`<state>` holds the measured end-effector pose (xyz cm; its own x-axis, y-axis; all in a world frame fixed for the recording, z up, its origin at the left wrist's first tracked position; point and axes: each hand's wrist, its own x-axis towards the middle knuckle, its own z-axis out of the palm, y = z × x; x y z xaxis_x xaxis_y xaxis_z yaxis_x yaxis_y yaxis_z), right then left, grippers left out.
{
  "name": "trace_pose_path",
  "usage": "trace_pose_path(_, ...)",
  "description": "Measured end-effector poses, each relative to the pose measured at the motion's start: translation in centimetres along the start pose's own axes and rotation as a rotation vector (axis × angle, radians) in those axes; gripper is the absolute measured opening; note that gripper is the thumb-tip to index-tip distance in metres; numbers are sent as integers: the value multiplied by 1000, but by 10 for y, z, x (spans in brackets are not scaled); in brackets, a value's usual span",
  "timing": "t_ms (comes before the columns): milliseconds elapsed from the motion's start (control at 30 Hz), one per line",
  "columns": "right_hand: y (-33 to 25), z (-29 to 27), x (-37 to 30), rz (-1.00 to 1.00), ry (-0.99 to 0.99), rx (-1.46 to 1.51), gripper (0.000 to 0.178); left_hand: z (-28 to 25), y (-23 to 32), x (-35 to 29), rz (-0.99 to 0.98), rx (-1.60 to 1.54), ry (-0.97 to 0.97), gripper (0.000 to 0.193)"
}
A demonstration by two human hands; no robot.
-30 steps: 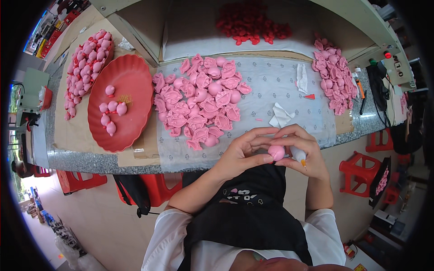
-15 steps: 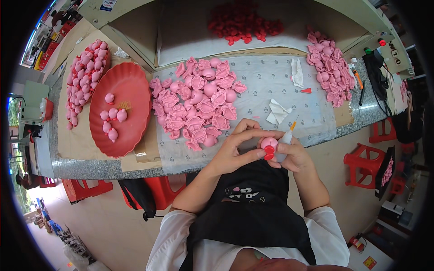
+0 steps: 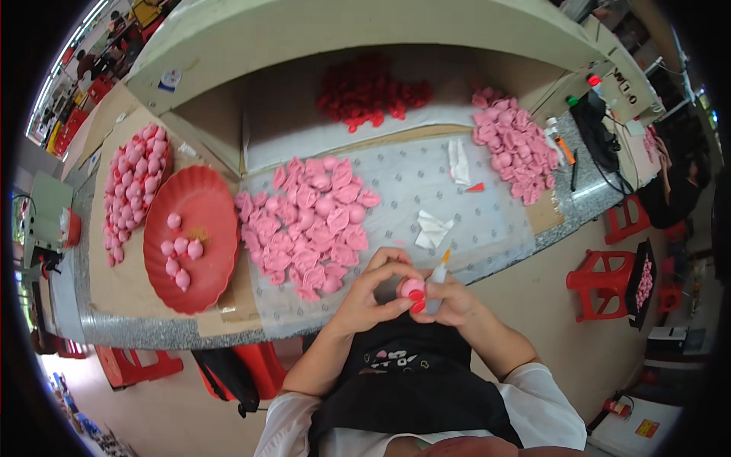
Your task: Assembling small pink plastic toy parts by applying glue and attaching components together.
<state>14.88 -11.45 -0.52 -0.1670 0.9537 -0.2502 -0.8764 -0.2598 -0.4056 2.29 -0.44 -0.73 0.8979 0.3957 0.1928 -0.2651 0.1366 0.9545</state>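
Over the near edge of the table, my two hands meet around a small pink ball [image 3: 410, 284] with a red bow-like piece [image 3: 417, 300] on its near side. My left hand [image 3: 373, 295] grips the ball between thumb and fingers. Wrapped in my right hand [image 3: 455, 302] is a translucent bottle [image 3: 435, 292] with a thin orange-yellow needle tip pointing up and away. The right fingertips also touch the red piece. A heap of pink shell-shaped pieces and balls [image 3: 304, 217] lies beyond my left hand. Crumpled white tissue [image 3: 434, 229] rests beyond the bottle tip.
At left a red scalloped plate [image 3: 158, 274] bears several pink balls, beside a pile of pink-and-red balls [image 3: 135, 175]. Red pieces [image 3: 369, 95] lie inside the pale green hood [image 3: 365, 30]. More pink pieces [image 3: 514, 145] and an orange-labelled tube [image 3: 563, 148] are at right.
My view has tilted, so the table sits lower and further left in the picture. Both hands keep hold of the ball and bottle; the red piece now faces a little differently.
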Motion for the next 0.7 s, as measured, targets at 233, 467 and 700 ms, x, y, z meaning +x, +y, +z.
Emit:
trace_pose_path(233, -19, 16, 3, -820, 201, -1066, 33, -5, 9, -5, 94, 113, 171, 50)
trace_pose_path(467, -16, 34, 2, -965, 264, -1293, 32, 21, 10, -4, 141, -84, 266, 29)
trace_pose_path(700, -12, 37, 4, -1073, 278, -1527, 30, 24, 6, -11, 92, -310, 302, 22)
